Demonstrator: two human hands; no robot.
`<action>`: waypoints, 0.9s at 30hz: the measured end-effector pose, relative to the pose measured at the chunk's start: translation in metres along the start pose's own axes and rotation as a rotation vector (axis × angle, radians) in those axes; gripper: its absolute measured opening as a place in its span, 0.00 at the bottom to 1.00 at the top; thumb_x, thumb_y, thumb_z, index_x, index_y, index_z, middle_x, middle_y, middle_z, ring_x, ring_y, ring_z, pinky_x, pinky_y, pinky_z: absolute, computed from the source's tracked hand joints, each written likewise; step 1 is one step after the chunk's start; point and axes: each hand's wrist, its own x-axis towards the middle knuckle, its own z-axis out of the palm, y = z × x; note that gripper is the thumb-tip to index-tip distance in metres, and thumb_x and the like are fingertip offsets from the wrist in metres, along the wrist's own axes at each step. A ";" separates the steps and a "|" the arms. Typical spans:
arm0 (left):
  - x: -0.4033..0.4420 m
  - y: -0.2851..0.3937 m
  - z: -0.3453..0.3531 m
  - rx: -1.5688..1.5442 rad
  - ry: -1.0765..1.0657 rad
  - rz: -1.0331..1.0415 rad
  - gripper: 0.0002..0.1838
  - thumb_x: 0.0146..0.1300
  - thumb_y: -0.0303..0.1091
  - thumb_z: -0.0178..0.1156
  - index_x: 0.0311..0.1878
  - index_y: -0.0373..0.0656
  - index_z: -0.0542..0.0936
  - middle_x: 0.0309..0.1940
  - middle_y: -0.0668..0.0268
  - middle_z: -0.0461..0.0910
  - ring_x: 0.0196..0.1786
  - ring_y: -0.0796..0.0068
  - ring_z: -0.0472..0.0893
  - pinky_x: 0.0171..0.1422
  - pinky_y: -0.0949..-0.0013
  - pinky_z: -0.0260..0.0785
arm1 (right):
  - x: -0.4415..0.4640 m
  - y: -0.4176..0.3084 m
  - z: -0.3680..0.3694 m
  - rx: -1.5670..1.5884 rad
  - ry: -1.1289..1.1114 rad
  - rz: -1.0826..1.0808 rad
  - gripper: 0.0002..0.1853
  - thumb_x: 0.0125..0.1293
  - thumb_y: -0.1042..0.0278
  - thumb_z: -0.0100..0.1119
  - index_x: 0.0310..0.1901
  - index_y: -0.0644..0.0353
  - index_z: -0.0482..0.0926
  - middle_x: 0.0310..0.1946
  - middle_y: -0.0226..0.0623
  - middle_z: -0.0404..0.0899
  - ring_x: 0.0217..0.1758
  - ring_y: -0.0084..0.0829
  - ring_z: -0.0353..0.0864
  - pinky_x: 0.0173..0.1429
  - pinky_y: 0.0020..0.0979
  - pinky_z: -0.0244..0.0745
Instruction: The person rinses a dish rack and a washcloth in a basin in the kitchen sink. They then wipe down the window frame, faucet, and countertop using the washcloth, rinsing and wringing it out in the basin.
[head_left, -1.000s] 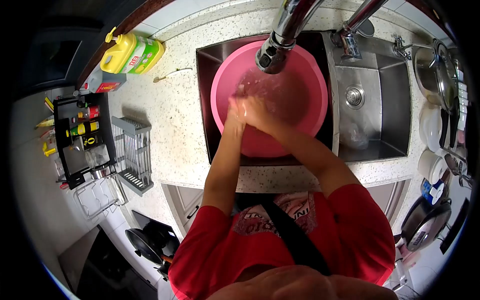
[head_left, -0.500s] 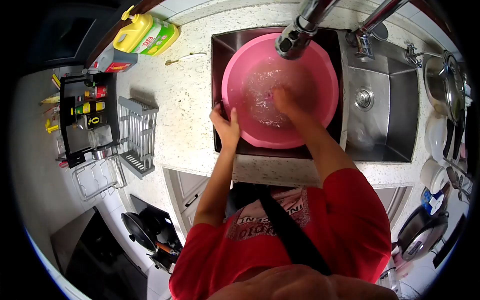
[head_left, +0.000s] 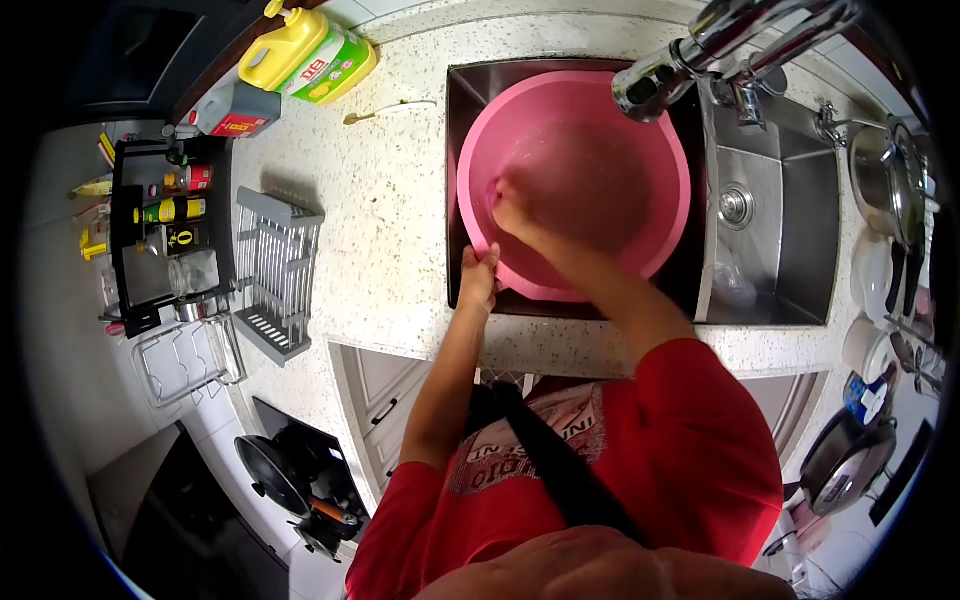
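A large pink basin [head_left: 682, 170] sits in the left sink bowl. Dull, shaded liquid covers its bottom, with a few small glints. My left hand [head_left: 480, 278] grips the basin's rim at its near left, fingers closed over the edge. Inside the basin, my right hand [head_left: 512, 210] is closed on a small purple-pink thing [head_left: 492, 190] and presses it against the left inner wall. Most of that thing is hidden by the fingers, so its kind does not show. The chrome faucet [head_left: 650, 85] hangs over the basin's far right rim.
The right sink bowl [head_left: 775, 190] holds a clear plastic bag [head_left: 735, 283]. On the counter stand a yellow detergent jug [head_left: 310, 58], a grey jug [head_left: 236, 110] and a grey dish rack [head_left: 275, 275]. A thin utensil [head_left: 390, 111] lies near the sink. Pots [head_left: 880, 180] line the right side.
My right hand has moved left from the basin's middle to its left wall. My left hand has shifted nearer along the rim. The water's splashing has calmed. The view has shifted slightly.
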 end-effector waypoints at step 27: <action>-0.018 0.019 0.005 -0.215 -0.030 0.264 0.07 0.63 0.26 0.56 0.43 0.42 0.71 0.37 0.66 0.78 0.34 0.81 0.76 0.36 0.78 0.70 | 0.129 0.047 -0.115 -0.016 -0.207 0.396 0.13 0.57 0.61 0.54 0.36 0.62 0.78 0.30 0.48 0.81 0.35 0.47 0.81 0.41 0.43 0.75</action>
